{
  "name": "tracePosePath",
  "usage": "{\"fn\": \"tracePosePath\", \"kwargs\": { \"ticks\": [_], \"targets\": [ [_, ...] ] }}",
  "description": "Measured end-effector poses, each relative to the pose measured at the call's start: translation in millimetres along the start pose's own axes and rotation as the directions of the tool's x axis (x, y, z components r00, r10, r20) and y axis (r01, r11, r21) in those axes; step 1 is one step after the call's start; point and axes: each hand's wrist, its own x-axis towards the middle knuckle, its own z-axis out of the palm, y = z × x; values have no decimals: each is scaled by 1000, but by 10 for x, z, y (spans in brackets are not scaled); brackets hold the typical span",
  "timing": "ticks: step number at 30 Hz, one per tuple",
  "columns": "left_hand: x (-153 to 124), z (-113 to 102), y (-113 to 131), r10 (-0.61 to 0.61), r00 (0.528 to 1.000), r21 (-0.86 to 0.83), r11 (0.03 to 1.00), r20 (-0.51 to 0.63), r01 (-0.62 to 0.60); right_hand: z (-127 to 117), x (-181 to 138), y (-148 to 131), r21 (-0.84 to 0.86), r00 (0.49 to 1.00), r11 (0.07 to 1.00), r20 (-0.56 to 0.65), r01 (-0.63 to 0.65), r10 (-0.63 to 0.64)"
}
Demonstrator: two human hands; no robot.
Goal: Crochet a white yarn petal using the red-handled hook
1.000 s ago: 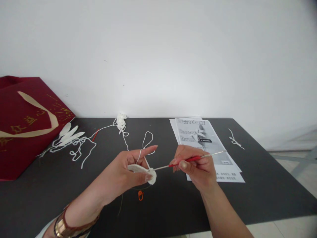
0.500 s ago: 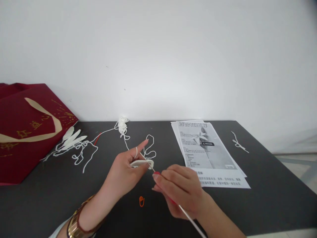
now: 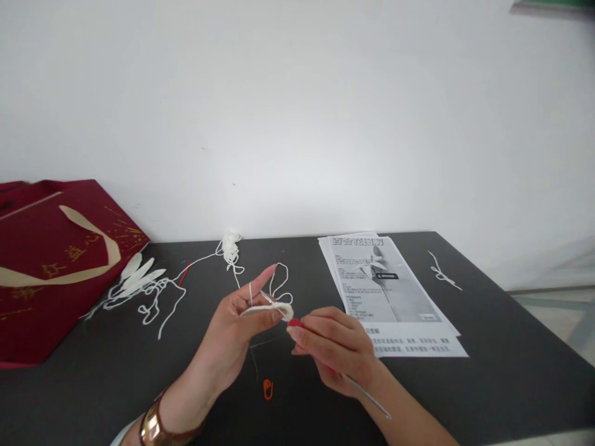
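My left hand (image 3: 239, 322) pinches a small piece of white crochet work (image 3: 286, 310) between thumb and fingers. A strand of white yarn (image 3: 251, 294) wraps the raised index finger, and a loose loop of it lies beyond the fingertips. Closed around the red grip of a crochet hook (image 3: 296, 323) is my right hand (image 3: 337, 347). The hook's front end meets the crochet piece; its tip is hidden there. Its bare metal rear end sticks out below my right palm. On the table beneath my hands lies an orange stitch marker (image 3: 268, 389).
A dark red gift bag (image 3: 60, 248) stands at the left. Beside it lie white crocheted petals (image 3: 139, 275) with trailing yarn tails and a thin red stick (image 3: 185, 272). A yarn bundle (image 3: 230, 248) sits by the wall. Printed sheets (image 3: 418, 310) and a yarn scrap (image 3: 444, 275) are to the right.
My right hand has turned the hook, and its rear end now points more to the right. The crochet piece is tilted differently in my left fingers. The view has shifted slightly.
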Motion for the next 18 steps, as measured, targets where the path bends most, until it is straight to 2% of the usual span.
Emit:
{"fn": "tracePosePath", "kwargs": {
  "ticks": [2,4,8,10,15,18],
  "targets": [
    [9,-17,20,-28,999,-25,999,29,29,-7,26,-20,-42,999,999,9,32,-31],
    [6,-21,33,-42,999,-31,999,34,43,-7,51,-54,-161,996,983,21,83,-81],
    [-19,12,39,51,999,29,998,-14,-51,11,84,-107,-355,987,921,68,160,-145],
    [-32,34,42,107,994,78,991,-31,-105,10,99,-107,-331,989,932,60,148,-136],
    [-40,45,51,172,985,126,978,-23,-168,-24,110,-71,-121,999,991,13,50,-48],
    [-29,17,51,135,991,52,989,20,-136,-17,82,-80,-167,997,983,-10,78,-81]
  ]
}}
